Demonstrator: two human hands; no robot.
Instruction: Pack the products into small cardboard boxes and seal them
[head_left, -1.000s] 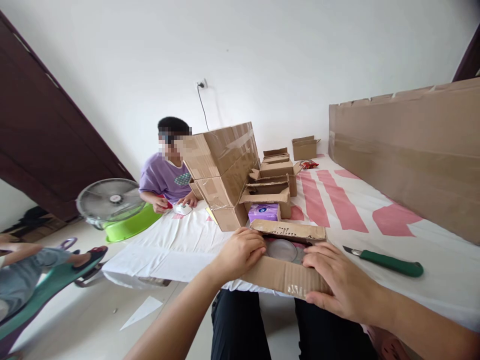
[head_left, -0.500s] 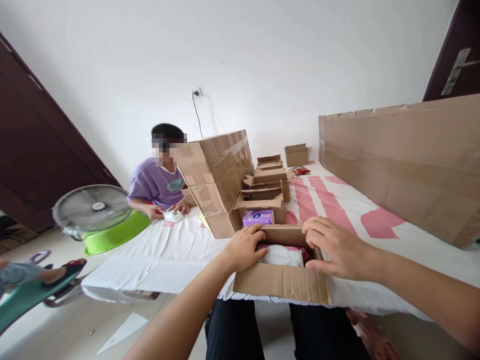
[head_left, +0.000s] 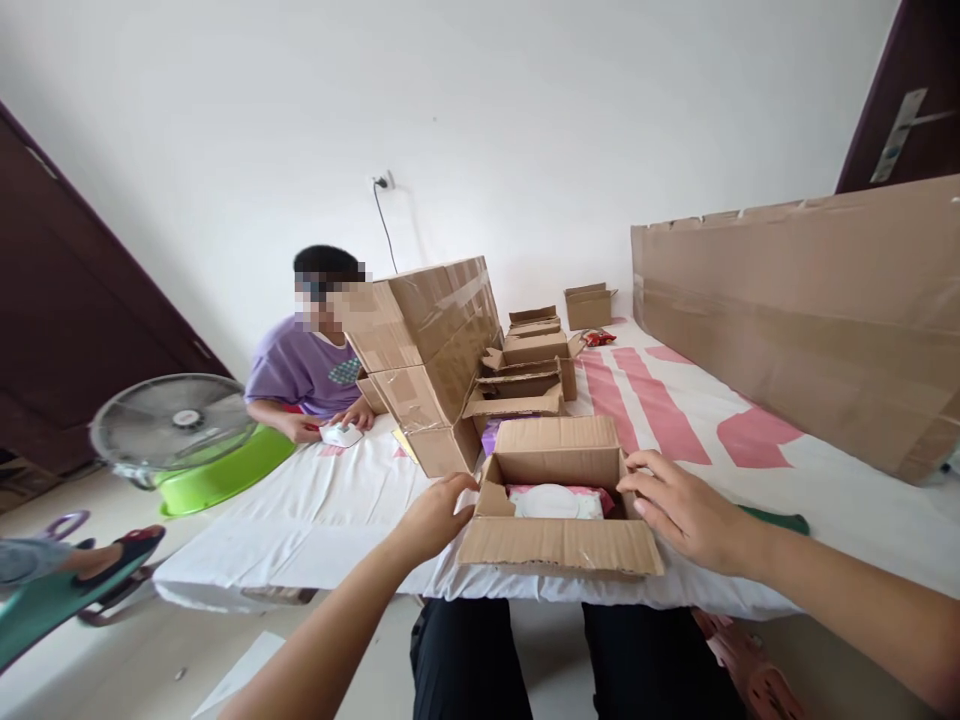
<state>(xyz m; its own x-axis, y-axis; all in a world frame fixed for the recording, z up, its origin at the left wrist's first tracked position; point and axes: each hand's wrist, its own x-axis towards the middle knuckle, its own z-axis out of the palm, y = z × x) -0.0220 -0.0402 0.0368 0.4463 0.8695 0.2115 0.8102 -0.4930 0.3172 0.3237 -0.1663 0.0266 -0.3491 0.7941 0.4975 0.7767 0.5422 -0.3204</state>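
Observation:
In front of me an opened cardboard box [head_left: 559, 545] stands at the table's near edge, its front flap folded out towards me and its back flap raised. Inside lies a pink-and-white pack [head_left: 555, 502] with a round white lid. Beside the box's left side is my left hand [head_left: 433, 515], its fingers loosely spread and their tips close to the cardboard. At the opposite side, my right hand [head_left: 682, 508] has its fingers apart at the box's right edge. Whether the fingertips press on the box is hard to see. Neither hand grips anything.
Taped cardboard boxes [head_left: 420, 365] are stacked left of a row of opened boxes [head_left: 521, 390]. A purple pack [head_left: 491, 434] shows behind my box. Across the table a person [head_left: 307, 375] handles a small white object [head_left: 341, 434]. A long cardboard panel [head_left: 795, 320] stands at right.
Both hands have moved outward from inside the box to its sides. The back flap now stands up and covers much of the purple pack. A green object shows beside my right forearm.

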